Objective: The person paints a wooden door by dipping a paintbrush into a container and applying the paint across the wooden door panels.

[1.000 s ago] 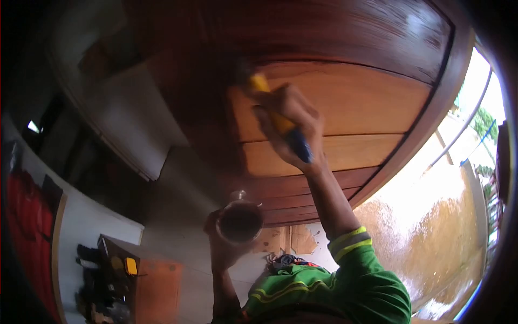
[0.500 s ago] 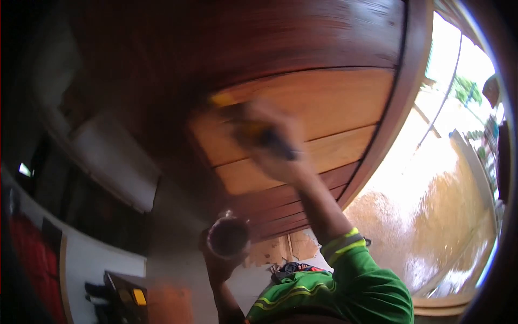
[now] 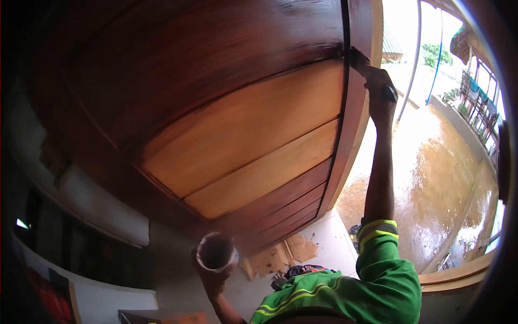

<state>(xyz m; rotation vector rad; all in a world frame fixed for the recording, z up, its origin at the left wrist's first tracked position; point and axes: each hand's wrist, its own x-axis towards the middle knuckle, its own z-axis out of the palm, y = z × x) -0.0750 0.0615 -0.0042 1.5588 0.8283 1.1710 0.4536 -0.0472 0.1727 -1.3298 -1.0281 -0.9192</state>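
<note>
Brush at the frame edge, 2 hands occupied

Nearest, the left hand (image 3: 215,278) curls round a container (image 3: 217,238); its fill level is too dark to tell. Farther up, the right hand (image 3: 380,86) clasps a brush (image 3: 359,58), bristles at the frame (image 3: 360,92). The step looks like coating this edge; the next stroke seems to call for steady bristles and a level container. Between the hands, 2 pale boards (image 3: 259,127) sit amid dark, glossy wood. Cardboard (image 3: 270,261) lies right of the left hand; wet ground (image 3: 442,178) stretches beyond the right.
</note>
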